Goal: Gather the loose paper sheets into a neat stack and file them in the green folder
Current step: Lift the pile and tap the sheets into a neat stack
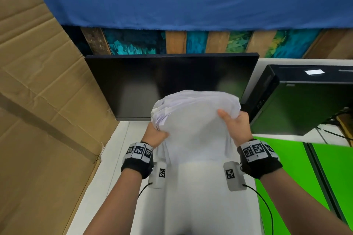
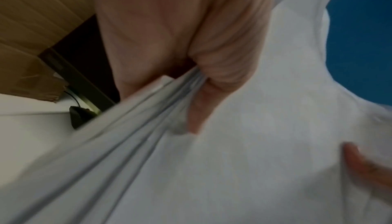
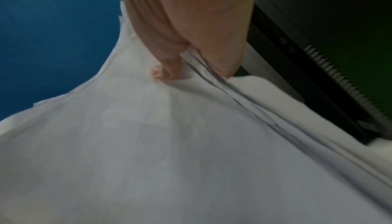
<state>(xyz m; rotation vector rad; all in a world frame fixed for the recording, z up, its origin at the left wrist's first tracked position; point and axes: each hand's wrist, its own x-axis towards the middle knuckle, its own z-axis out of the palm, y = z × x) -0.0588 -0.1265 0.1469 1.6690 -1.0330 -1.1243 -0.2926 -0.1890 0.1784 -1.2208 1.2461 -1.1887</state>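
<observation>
White desktop (image 1: 107,168) stretched below a dark monitor (image 1: 172,82); the open bright-green plastic folder (image 1: 286,177) lay right, unfilled. Gathered, uneven white paper sheets (image 1: 194,129) stood between left hand (image 1: 154,135) and right hand (image 1: 236,126), thumbs pinching their sides; squaring and filing remained.

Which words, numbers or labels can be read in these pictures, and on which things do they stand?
No text can be read.
White label on the black computer case: too small and blurred.
Square code markers on the left wristband and right wristband: patterns only, no letters.
Paper sheets, held by the left hand and right hand: no print visible.
Monitor: dark.
</observation>
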